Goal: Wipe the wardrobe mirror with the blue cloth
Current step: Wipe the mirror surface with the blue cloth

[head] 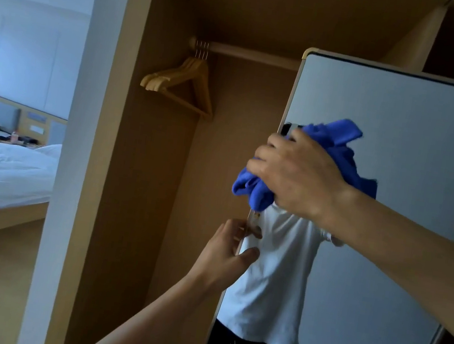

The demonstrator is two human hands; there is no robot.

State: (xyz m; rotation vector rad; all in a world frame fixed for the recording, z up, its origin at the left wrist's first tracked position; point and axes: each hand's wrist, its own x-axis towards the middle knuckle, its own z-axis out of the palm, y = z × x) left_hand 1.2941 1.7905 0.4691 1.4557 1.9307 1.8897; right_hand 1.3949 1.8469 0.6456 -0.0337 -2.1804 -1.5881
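Observation:
The wardrobe mirror (403, 155) is a tall panel with a thin light frame, swung out on the right of the open wardrobe. My right hand (298, 176) is closed around a bunched blue cloth (343, 147) and presses it against the glass near the mirror's left edge, at mid height. Part of the cloth hangs below my fingers on the left. My left hand (228, 249) pinches the mirror's left frame edge lower down, thumb on the glass side. The mirror reflects a person in a white T-shirt and dark trousers.
Inside the wardrobe (141, 189) several wooden hangers (184, 84) hang from a rail (251, 54) at the upper middle. To the left, past a white wall edge (68, 149), a bed with white bedding (1, 169) stands on a beige floor.

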